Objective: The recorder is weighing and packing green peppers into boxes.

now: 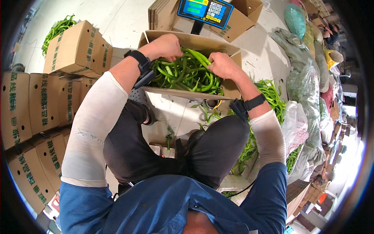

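An open cardboard box (192, 37) stands in front of me, partly filled with long green chili peppers (187, 73). Over its left part is my left hand (169, 46), fingers curled down at the peppers; whether it grips one is hidden. My right hand (220, 65), at the right part of the box, has its thumb and fingers closed on the end of some bright green peppers (198, 57) lying across the heap. A digital scale display (205, 12) on a black post rises just behind the box.
Closed cartons (43, 99) are stacked at left, with another carton (70, 48) and peppers beyond. Flattened cardboard (162, 14) and an open box (242, 19) stand behind the scale. Loose peppers (270, 98) and filled plastic bags (304, 87) lie at right. A few peppers lie on the floor.
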A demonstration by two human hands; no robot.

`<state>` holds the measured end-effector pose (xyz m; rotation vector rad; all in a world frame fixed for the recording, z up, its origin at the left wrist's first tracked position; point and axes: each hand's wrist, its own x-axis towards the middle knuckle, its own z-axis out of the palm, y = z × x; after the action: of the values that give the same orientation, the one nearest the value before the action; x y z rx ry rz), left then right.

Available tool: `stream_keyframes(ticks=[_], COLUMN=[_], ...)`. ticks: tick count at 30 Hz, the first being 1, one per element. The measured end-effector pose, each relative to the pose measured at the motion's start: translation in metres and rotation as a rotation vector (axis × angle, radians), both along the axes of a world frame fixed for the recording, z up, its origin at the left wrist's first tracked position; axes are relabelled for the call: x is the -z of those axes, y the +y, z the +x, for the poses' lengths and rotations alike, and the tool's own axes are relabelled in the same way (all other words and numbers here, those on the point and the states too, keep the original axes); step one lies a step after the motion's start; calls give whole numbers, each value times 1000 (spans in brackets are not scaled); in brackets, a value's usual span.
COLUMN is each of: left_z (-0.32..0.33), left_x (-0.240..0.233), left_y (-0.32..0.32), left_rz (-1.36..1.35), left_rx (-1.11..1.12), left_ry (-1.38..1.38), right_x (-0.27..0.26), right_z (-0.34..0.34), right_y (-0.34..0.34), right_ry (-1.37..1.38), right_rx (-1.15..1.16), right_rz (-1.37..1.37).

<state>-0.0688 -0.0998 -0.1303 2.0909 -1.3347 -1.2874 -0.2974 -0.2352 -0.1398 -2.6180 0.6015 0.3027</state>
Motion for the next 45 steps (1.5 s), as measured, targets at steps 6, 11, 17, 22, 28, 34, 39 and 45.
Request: stream_keyframes(ticks=[6, 11, 17, 22, 28, 34, 39, 45], left_z=[41, 44, -49, -37, -49, -61, -75, -76], left_x=[94, 111, 35, -6, 22, 40, 11, 9], left_y=[-10, 9, 26, 19, 22, 16, 22, 26], left_rz=[-242, -271, 34, 174, -71, -22, -86, -108], left_rx=[1008, 373, 310, 83, 30, 8, 300, 279], left_ry=[-827, 340, -279, 261, 235, -98, -260, -419], right_x=[-12, -17, -9, -9, -18, -26, -23, -24], right_z=[7, -6, -15, -15, -33, -18, -13, 37], right_y=[-15, -19, -26, -19, -23, -6, -23, -1], right_ry=[141, 116, 114, 119, 171, 134, 39, -134], right_rx=[128, 116, 369, 223, 293, 307, 177, 63], right_rz=[251, 322, 599, 565, 806, 824, 303, 555])
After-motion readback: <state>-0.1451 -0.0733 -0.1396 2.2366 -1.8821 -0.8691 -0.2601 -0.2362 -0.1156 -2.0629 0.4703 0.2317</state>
